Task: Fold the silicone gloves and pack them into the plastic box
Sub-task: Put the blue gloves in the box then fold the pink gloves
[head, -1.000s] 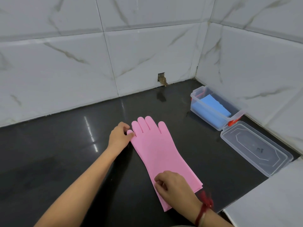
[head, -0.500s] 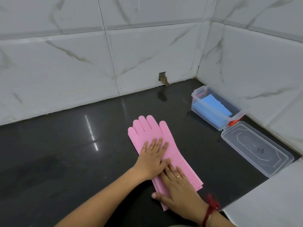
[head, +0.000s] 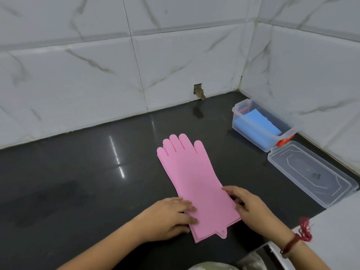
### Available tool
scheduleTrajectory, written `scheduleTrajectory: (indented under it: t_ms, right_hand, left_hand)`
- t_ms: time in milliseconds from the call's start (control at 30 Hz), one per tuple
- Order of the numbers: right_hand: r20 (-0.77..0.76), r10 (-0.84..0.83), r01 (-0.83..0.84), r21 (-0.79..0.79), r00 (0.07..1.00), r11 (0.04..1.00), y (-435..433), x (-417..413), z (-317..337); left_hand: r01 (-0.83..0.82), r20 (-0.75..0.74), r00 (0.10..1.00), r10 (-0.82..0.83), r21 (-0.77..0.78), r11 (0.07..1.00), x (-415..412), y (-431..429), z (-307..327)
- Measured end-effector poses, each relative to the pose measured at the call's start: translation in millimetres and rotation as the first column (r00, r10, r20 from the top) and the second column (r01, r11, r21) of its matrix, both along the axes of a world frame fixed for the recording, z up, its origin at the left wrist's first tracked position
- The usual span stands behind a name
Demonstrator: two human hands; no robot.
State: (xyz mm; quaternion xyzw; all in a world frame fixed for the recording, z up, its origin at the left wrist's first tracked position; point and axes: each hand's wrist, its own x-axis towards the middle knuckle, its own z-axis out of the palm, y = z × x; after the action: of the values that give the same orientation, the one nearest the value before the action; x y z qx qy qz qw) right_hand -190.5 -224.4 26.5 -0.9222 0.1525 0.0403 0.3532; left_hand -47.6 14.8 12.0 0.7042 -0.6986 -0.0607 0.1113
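The pink silicone gloves [head: 192,178] lie flat and stacked on the black counter, fingers pointing away from me. My left hand [head: 171,217] rests on the left edge of the cuff, fingertips on the pink surface. My right hand [head: 247,207] touches the right edge of the cuff, fingers slightly curled at the edge. Whether either hand pinches the cuff is unclear. At the back right, the clear plastic box [head: 247,118] stands open and holds a blue folded item [head: 259,123]. Its clear lid [head: 311,176] lies flat beside it.
White marbled tile walls close the counter at the back and right, meeting in a corner. A small hole [head: 198,90] is in the back wall. A white ledge [head: 331,227] sits at the lower right. The black counter [head: 78,182] extends to the left.
Both hands slid from the middle of the gloves down to the cuff end, one to each side. The gloves now lie flat and fully uncovered.
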Motion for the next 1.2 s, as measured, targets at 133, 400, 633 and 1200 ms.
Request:
scheduleTrajectory:
  t_ms: [133, 400, 633, 1200]
  right_hand:
    - [-0.018, 0.019, -0.018, 0.063, 1.000, 0.998, -0.1, 0.9, -2.9]
    - [-0.025, 0.181, -0.174, 0.161, 0.983, 0.971, -11.4, -3.5, 7.3]
    - [0.222, 0.013, -0.030, 0.070, 0.975, 0.997, -5.1, 36.3, 1.0]
    - [0.299, -0.210, 0.249, -0.099, 0.931, 0.964, 25.2, 65.9, 7.2]
  left_hand:
    - [0.012, 0.193, 0.981, 0.033, -0.231, 0.973, -3.5, -10.1, -6.2]
    - [-0.655, -0.464, 0.732, 0.499, -0.278, 0.703, -7.5, -24.2, -13.0]
    - [-0.853, -0.714, 0.419, 0.561, -0.098, 0.513, -1.3, -34.1, -8.2]
    - [-0.921, -0.391, 0.385, 0.836, -0.108, 0.374, 26.8, -13.6, 7.4]
